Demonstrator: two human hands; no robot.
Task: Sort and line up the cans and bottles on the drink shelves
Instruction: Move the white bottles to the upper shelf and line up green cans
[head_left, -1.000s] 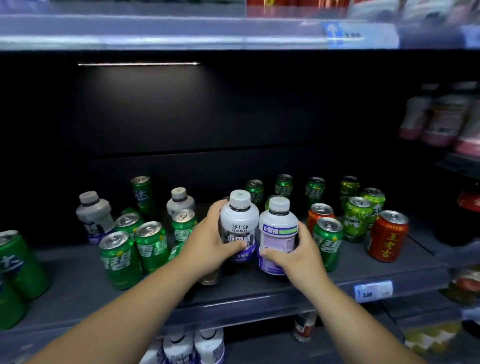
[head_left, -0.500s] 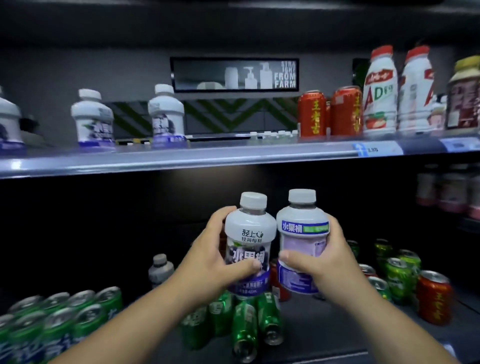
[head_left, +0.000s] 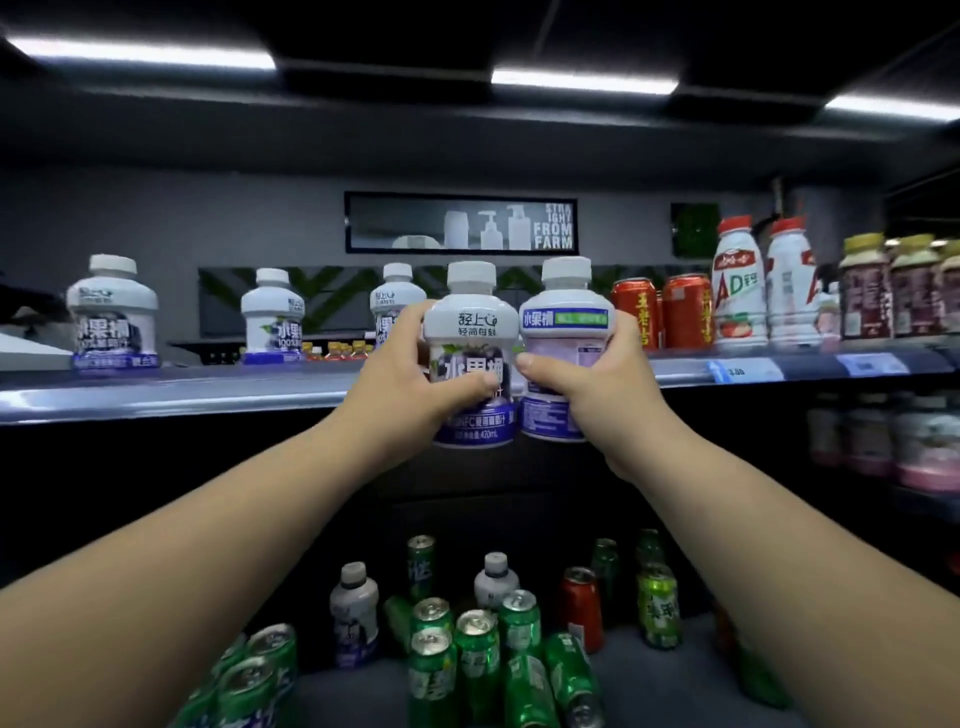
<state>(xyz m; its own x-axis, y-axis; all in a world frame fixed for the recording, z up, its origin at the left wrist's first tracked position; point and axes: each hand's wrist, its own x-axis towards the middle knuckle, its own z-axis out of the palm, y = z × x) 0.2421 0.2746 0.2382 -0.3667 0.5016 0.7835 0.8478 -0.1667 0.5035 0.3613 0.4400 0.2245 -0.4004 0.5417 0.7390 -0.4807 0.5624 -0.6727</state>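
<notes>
Head view: left hand (head_left: 402, 371) wrapped tight around the white bottle with the front label (head_left: 471, 358), thumb across its dark fruit picture. Right hand (head_left: 589, 376) clasped likewise on the white bottle with the back label (head_left: 563, 345), thumb across its middle. Both bottles upright, side by side and touching, raised in front of the upper shelf (head_left: 208, 392) edge, bases hanging just below its lip. Left of the left grip, three matching bottles (head_left: 272, 317) spaced apart on that shelf. Right of the right grip, red cans (head_left: 662, 312) close by, then red-capped white bottles (head_left: 737, 291). Far beneath both grips, green cans (head_left: 475, 660) crowded on the lower shelf (head_left: 363, 696).
</notes>
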